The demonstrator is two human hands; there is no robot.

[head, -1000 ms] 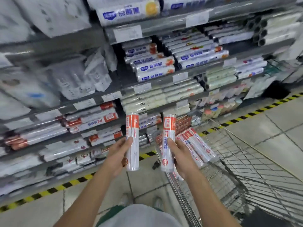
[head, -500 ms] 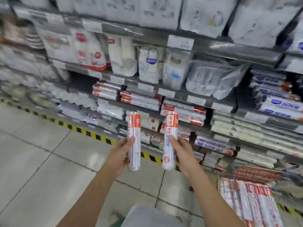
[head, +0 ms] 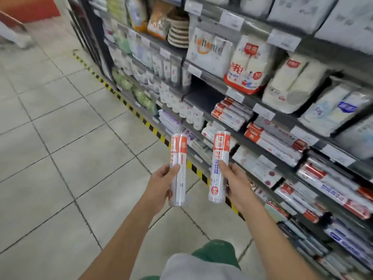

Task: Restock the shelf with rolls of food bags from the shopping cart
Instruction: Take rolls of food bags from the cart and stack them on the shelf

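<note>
My left hand (head: 161,183) grips an upright roll of food bags (head: 178,158), white with an orange-red top band. My right hand (head: 235,183) grips a second, matching roll (head: 220,158), also upright. Both rolls hang side by side above the floor tiles, in front of the shelf (head: 268,158). Matching red-and-white rolls (head: 230,115) lie stacked on the shelf boards up and to the right of my hands. A dark gap (head: 203,96) opens on the shelf to the left of that stack. The shopping cart is out of view.
The shelving runs diagonally along the right side, filled with paper cups (head: 246,63), plates (head: 178,31) and packaged goods. A yellow-black hazard stripe (head: 141,120) marks the floor at the shelf base. Grey floor tiles (head: 60,138) spread to the left.
The view has swung left along the aisle, so the cart has left the frame and more floor shows. Both hands still hold their rolls upright at about the same spacing.
</note>
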